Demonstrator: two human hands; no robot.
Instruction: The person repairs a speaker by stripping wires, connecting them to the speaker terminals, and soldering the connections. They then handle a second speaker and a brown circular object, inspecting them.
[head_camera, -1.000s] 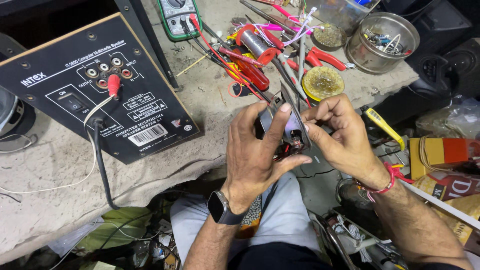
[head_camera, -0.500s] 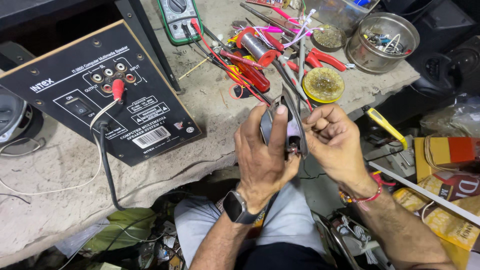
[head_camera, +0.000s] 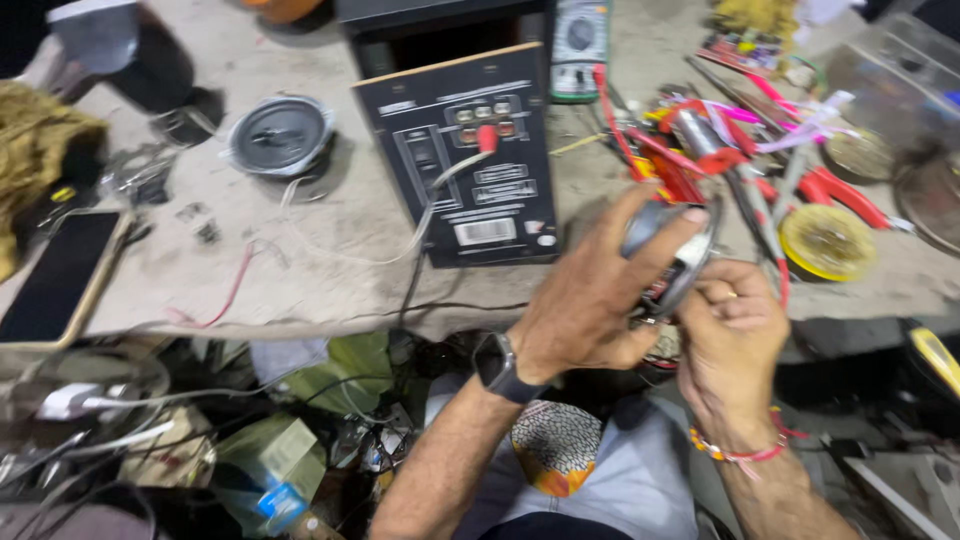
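Observation:
My left hand (head_camera: 590, 295) grips a small round speaker driver (head_camera: 672, 245) with a grey metal back, fingers wrapped over its top. A dark smartwatch sits on that wrist. My right hand (head_camera: 733, 335), with a red bead bracelet at the wrist, pinches the driver's lower right edge. Both hands hold the driver in front of the workbench edge (head_camera: 330, 322), above my lap. The view is blurred, so the driver's wires cannot be made out.
A black speaker back panel (head_camera: 460, 150) with sockets and a plugged red connector stands on the bench. A loose speaker cone (head_camera: 280, 135) lies left of it, a multimeter (head_camera: 580, 45) behind. Red-handled tools (head_camera: 700, 150) and a yellow solder reel (head_camera: 825, 240) clutter the right. A phone (head_camera: 60, 280) lies far left.
The camera has swung left, showing more of the bench's left side. My hands still hold the driver, now turned so its grey back faces up.

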